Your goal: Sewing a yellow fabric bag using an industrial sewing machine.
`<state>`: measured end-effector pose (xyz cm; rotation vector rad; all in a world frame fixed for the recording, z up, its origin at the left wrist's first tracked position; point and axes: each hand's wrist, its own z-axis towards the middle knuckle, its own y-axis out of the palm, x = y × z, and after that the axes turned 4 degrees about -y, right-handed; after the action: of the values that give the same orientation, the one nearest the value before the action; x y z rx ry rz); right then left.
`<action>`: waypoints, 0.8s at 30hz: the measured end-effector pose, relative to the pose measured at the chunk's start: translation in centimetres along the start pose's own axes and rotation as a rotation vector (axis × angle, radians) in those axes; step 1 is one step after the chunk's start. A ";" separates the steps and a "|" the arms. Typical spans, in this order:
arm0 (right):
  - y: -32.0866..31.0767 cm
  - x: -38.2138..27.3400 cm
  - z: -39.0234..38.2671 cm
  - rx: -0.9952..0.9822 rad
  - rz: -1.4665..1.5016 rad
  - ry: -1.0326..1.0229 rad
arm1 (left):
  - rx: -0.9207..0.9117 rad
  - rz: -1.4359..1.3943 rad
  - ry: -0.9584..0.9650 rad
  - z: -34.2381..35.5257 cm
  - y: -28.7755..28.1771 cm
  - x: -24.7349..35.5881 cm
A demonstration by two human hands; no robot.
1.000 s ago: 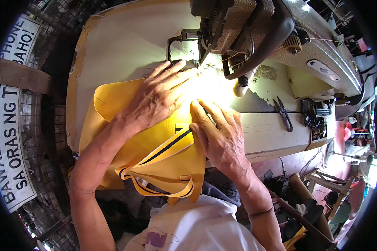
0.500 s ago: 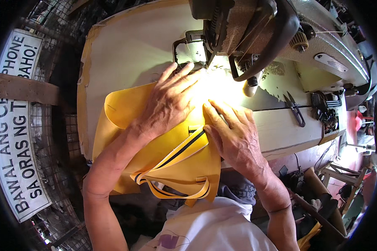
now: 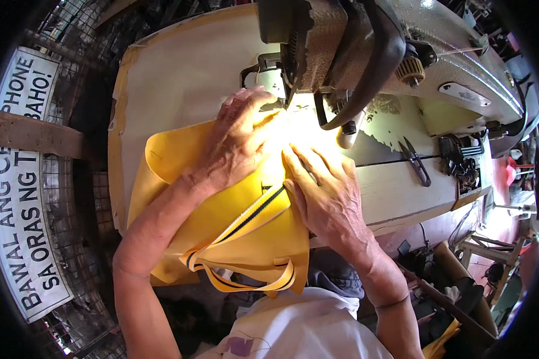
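A yellow fabric piece (image 3: 179, 143), stiff and bag-like, lies over the front of the sewing table, its left edge curled up. A yellow strap (image 3: 245, 221) with a black-and-white stripe loops across it toward my lap. My left hand (image 3: 236, 137) is on the fabric's far part, fingers bent and drawn together close to the presser foot of the sewing machine (image 3: 317, 54); glare hides whatever they grip. Flat on the fabric to the right of the needle area lies my right hand (image 3: 326, 191), its fingers stretched toward the bright light.
Thread snips (image 3: 414, 161) lie on the table (image 3: 167, 66) at right, beside a dark open box of small parts (image 3: 464, 158). Wire mesh with a white sign (image 3: 24, 239) and a wooden bar (image 3: 36, 128) stand at left. A wooden stool (image 3: 491, 254) is at lower right.
The fingers of my left hand have bent and drawn in from a spread pose. My right hand remains flat on the fabric. The whole view has shifted slightly.
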<state>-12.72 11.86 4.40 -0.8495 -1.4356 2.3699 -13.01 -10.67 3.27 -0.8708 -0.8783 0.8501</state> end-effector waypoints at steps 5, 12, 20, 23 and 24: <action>0.1 0.6 1.0 0.050 -0.044 -0.064 | 0.017 0.007 0.032 0.8 -0.2 -1.0; -1.3 4.1 1.3 -0.054 0.065 -0.108 | -0.182 -0.050 -0.072 -0.7 -5.5 5.1; -1.1 4.6 1.5 -0.029 -0.033 -0.226 | -0.123 0.059 -0.132 -4.9 -1.8 7.6; -1.2 4.6 1.4 -0.014 -0.033 -0.219 | -0.116 0.039 -0.123 -4.4 -1.7 7.2; -1.4 4.4 1.5 -0.014 -0.030 -0.215 | -0.109 0.033 -0.120 -4.2 -1.7 7.0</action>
<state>-17.28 13.58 4.55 -0.5852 -1.5328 2.4942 -6.15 -6.33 5.15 -0.9386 -1.0251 0.8965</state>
